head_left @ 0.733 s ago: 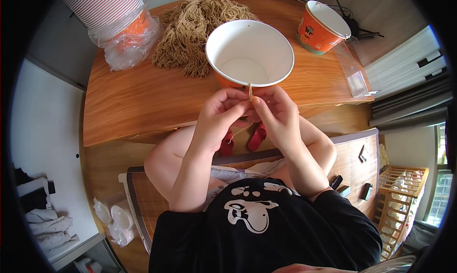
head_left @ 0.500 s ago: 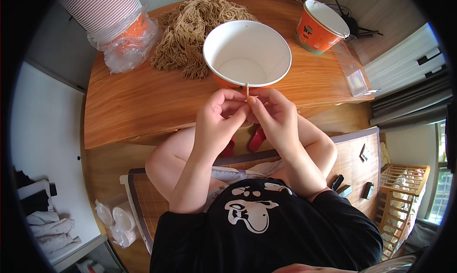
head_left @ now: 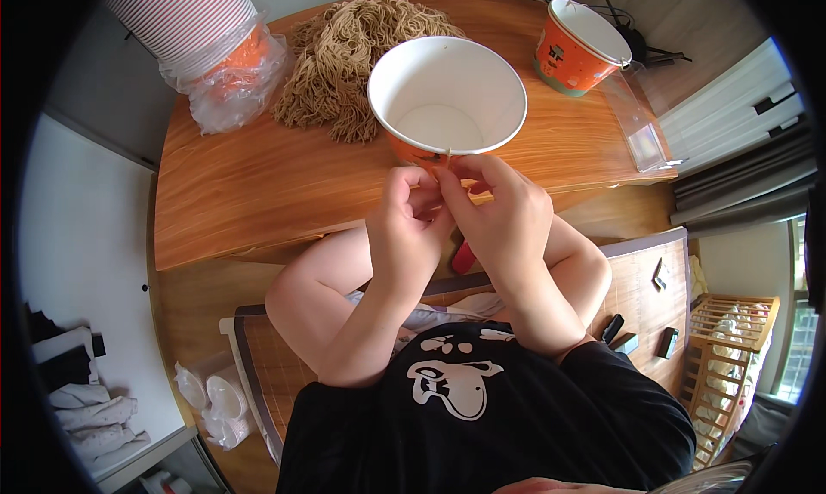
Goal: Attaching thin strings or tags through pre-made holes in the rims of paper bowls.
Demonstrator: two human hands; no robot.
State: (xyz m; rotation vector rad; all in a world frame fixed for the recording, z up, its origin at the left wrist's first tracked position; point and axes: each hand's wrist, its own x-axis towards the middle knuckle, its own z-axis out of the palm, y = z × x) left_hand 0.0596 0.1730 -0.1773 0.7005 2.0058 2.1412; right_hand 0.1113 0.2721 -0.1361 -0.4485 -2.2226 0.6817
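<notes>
A large paper bucket [head_left: 446, 107], white inside and orange outside, stands open near the table's front edge. A short tan cord [head_left: 449, 154] shows at its near rim and runs down to my fingertips. My left hand [head_left: 404, 227] is closed in a pinch on the cord, just below the rim. Right beside it, my right hand [head_left: 508, 214] pinches at the same spot, its thumb crossing over to the left fingers. The cord's lower end is hidden between my fingers. Behind the bucket, to the left, lies a heap of tan cords [head_left: 340, 59].
A tall stack of paper buckets [head_left: 185, 16], partly in clear plastic wrap, stands at the table's far left. Another orange bucket [head_left: 575, 55] with a cord at its rim stands at the far right. A clear plastic piece [head_left: 641, 137] lies along the right edge of the wooden table [head_left: 249, 193].
My hands have drawn closer together, the right thumb shifting left over the left fingers. Less cord shows below the rim. The bucket has stayed in place.
</notes>
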